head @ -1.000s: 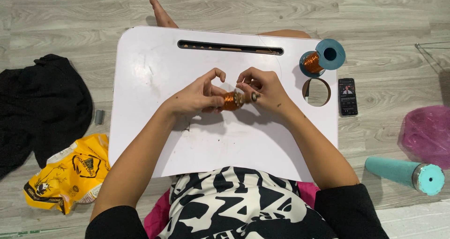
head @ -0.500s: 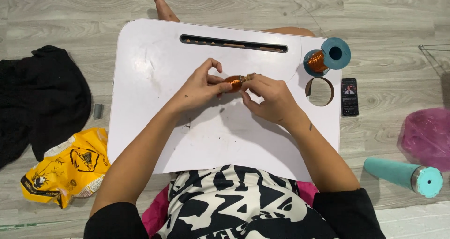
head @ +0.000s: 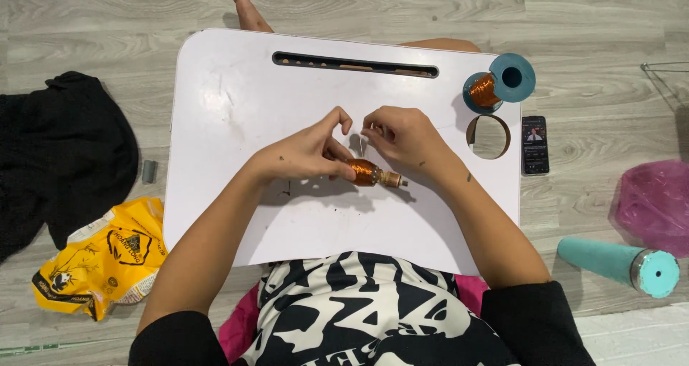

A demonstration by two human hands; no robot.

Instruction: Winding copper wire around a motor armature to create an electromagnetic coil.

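A seated person winds fine copper wire onto a small copper-wound coil on a metal shaft (head: 371, 173), held just above the middle of the white lap-desk surface (head: 237, 108). The left hand (head: 305, 153) has its grip closed on the coil's left end; the right hand (head: 407, 138) pinches what looks like a thin strand rising from the winding, fingers closed, though the strand itself is too fine to follow. The work appears to be mid-winding. The next move would call for steady tension on the strand and a controlled turn of the coil, so the wraps lie side by side.

At the surface's far right corner stands a teal plastic spool of copper wire (head: 499, 83), beside a round cup-hole (head: 489, 137) cut into the surface; a long dark slot (head: 355, 64) runs along the far edge. Nothing lies between hands and spool. On the wooden floor, a black phone (head: 535, 145), teal cylindrical bottle (head: 619, 258) and pink plastic bag (head: 654, 204) lie right; a yellow printed bag (head: 100, 255) and black cloth (head: 61, 151) lie left.
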